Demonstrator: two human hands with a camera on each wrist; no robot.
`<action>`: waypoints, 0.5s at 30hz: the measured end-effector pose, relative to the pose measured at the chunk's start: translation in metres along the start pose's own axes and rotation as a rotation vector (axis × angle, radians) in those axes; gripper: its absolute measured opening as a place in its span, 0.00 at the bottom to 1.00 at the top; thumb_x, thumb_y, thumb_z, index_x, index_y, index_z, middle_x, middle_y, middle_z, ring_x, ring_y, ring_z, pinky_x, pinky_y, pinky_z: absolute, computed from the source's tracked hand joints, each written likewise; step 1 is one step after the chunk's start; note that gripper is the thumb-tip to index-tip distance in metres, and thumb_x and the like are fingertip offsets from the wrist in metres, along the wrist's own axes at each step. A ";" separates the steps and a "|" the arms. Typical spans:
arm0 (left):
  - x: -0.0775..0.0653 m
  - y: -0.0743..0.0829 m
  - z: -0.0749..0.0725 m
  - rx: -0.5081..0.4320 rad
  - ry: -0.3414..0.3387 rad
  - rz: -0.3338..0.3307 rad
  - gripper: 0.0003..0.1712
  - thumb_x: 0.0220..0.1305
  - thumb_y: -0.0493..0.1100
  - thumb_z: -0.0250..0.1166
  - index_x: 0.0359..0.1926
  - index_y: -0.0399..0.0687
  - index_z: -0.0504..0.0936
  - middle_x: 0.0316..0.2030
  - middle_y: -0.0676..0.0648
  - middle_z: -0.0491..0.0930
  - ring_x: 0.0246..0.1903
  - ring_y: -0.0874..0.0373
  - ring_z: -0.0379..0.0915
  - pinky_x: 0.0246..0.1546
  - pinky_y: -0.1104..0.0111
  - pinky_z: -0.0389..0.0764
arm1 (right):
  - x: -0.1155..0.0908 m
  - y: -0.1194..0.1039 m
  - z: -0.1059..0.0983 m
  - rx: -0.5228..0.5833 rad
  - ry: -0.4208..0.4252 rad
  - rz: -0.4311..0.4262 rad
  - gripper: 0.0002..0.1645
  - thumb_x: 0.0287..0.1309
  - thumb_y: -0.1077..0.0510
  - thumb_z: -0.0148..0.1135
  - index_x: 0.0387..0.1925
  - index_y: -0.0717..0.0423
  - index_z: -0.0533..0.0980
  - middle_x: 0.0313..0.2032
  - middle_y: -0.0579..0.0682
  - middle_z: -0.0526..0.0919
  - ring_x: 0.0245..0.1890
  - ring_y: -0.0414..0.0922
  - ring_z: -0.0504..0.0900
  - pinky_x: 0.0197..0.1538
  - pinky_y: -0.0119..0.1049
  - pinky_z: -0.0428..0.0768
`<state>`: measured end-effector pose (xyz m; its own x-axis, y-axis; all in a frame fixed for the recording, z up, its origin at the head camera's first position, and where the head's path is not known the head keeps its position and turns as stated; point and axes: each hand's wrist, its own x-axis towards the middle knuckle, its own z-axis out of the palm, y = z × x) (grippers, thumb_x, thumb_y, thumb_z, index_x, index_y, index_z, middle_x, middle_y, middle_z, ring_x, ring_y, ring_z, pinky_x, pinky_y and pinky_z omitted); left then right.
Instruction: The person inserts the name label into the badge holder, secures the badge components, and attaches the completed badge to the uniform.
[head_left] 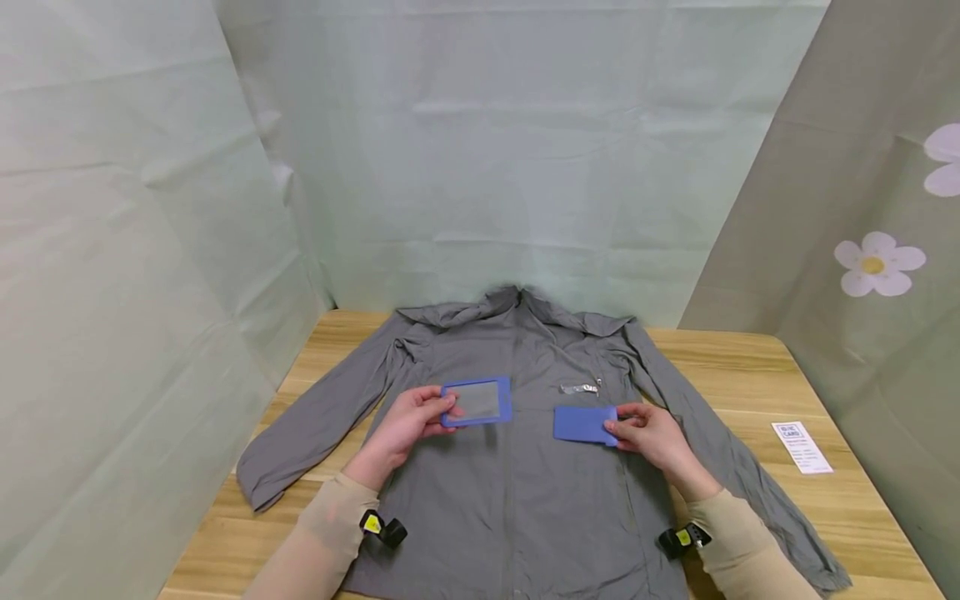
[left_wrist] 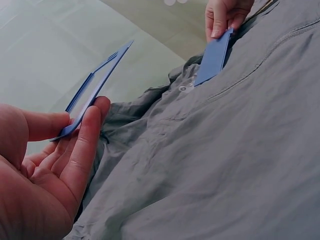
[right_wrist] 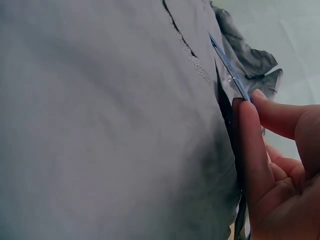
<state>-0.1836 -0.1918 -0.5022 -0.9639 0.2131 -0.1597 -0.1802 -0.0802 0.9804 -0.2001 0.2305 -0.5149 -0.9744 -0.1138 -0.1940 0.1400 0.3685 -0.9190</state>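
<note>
My left hand [head_left: 412,417] pinches one end of a blue badge-holder frame [head_left: 506,398] with a clear window, thumb on one face and fingers on the other. The frame is tilted up in the left wrist view. In my right hand [head_left: 654,433] is a flat, solid blue badge-holder panel [head_left: 581,423], gripped at its right end between thumb and fingers. Both pieces are held apart above a grey jacket [head_left: 465,517] spread out with its collar away from me. Near the jacket's chest zip lies a badge strap clip [head_left: 579,389], just beyond the panel.
On the right part of the wooden table [head_left: 735,367] lies a white printed ID card [head_left: 801,447]. The jacket's sleeves stretch out to both sides. Pale hanging cloth [head_left: 510,167] encloses the back and left, and flower-patterned cloth [head_left: 847,350] stands at the right.
</note>
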 end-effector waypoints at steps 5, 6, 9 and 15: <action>0.000 0.000 0.000 0.001 0.001 0.002 0.22 0.81 0.39 0.63 0.59 0.20 0.73 0.37 0.46 0.90 0.35 0.60 0.88 0.39 0.67 0.90 | 0.002 0.001 -0.001 -0.126 0.038 -0.031 0.28 0.66 0.59 0.76 0.59 0.74 0.78 0.34 0.55 0.87 0.31 0.43 0.89 0.37 0.33 0.89; 0.000 0.000 0.000 0.002 0.001 0.002 0.22 0.81 0.40 0.63 0.59 0.20 0.73 0.37 0.46 0.90 0.35 0.60 0.88 0.39 0.67 0.90 | 0.002 0.000 0.000 -0.149 0.044 -0.036 0.28 0.65 0.59 0.77 0.59 0.73 0.79 0.34 0.54 0.87 0.31 0.43 0.89 0.37 0.34 0.89; -0.001 0.001 0.001 0.005 0.003 0.001 0.22 0.81 0.40 0.63 0.59 0.20 0.74 0.37 0.45 0.90 0.35 0.60 0.89 0.39 0.67 0.90 | 0.004 0.000 0.000 -0.215 0.055 -0.056 0.26 0.65 0.58 0.78 0.57 0.72 0.81 0.32 0.53 0.87 0.29 0.44 0.89 0.35 0.34 0.89; -0.001 0.001 0.001 0.003 0.001 0.003 0.20 0.81 0.40 0.63 0.57 0.21 0.75 0.37 0.45 0.90 0.35 0.60 0.88 0.39 0.66 0.90 | 0.003 -0.003 0.000 -0.310 0.074 -0.086 0.25 0.64 0.55 0.78 0.54 0.70 0.83 0.30 0.51 0.87 0.26 0.44 0.88 0.32 0.35 0.87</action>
<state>-0.1827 -0.1914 -0.5011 -0.9647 0.2116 -0.1568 -0.1766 -0.0778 0.9812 -0.2032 0.2294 -0.5128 -0.9920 -0.0933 -0.0846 0.0078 0.6251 -0.7805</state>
